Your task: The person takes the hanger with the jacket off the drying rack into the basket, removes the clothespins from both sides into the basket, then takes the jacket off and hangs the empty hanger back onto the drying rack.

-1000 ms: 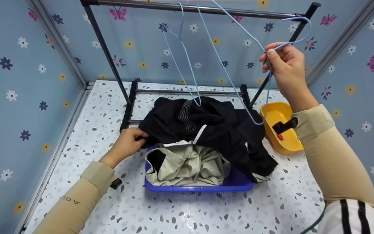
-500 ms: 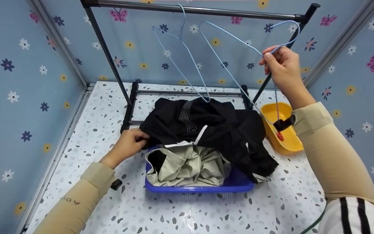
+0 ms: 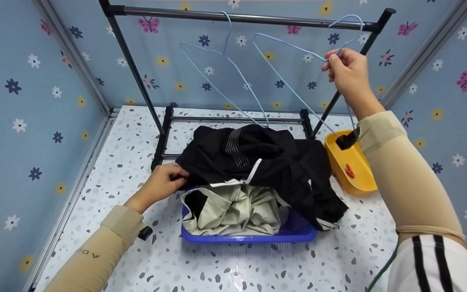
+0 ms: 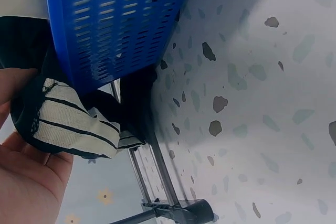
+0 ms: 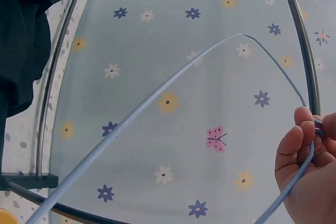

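My left hand pinches the left edge of a black jacket heaped over a blue basket. In the left wrist view, a white band with dark stripes shows on the held cloth. My right hand grips a light blue wire hanger just below its hook. That hook is at the right end of the rack's top rail; whether it bears on the rail I cannot tell. The right wrist view shows the hanger's wire slanting away from my fingers. My sleeve hides its lower corner.
Another blue hanger hangs from the rail, left of the middle. Pale green cloth lies in the basket under the jacket. To the right, a yellow tub holds a small red item. Flowered walls close in both sides.
The hanger in my right hand has shifted left, and its hook has come down to the rail. The hanging one has swung round to face me more. My left hand keeps its hold.
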A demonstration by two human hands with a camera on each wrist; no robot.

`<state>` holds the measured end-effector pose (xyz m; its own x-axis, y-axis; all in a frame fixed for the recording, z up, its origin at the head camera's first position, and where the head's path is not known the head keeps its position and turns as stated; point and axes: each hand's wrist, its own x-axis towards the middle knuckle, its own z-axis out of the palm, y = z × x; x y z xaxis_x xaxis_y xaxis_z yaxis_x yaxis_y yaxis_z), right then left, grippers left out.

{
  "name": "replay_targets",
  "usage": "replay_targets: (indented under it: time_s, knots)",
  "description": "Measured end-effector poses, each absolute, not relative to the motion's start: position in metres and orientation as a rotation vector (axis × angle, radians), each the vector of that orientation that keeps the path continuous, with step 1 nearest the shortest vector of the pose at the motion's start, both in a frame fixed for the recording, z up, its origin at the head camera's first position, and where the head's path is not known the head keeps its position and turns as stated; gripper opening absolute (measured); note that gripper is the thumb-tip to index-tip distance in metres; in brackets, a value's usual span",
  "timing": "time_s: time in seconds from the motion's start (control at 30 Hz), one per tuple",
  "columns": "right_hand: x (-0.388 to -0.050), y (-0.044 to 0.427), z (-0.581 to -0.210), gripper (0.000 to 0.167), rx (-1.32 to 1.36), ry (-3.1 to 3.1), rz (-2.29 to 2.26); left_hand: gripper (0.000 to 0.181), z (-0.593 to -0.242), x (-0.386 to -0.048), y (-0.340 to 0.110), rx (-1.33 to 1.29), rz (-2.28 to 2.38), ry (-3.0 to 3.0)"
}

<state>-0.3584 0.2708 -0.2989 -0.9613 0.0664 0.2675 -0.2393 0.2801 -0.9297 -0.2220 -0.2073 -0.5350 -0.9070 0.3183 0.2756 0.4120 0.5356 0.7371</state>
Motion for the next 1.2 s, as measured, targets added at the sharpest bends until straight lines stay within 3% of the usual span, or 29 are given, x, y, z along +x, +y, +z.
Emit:
replay_targets:
  time_s: [0.63,1.2]
  knots:
    - [-0.393,0.253,-0.288,0.021,0.054,-2.362,1.713,0.017,-0.537,-0.223,-0.207,-0.617,-1.362,-2.652]
    - [-0.403,0.250,-0.310,0.031,-0.011,-2.486,1.678,0.018,-0.533,-0.220,-0.209,-0.580,-1.395,-2.679]
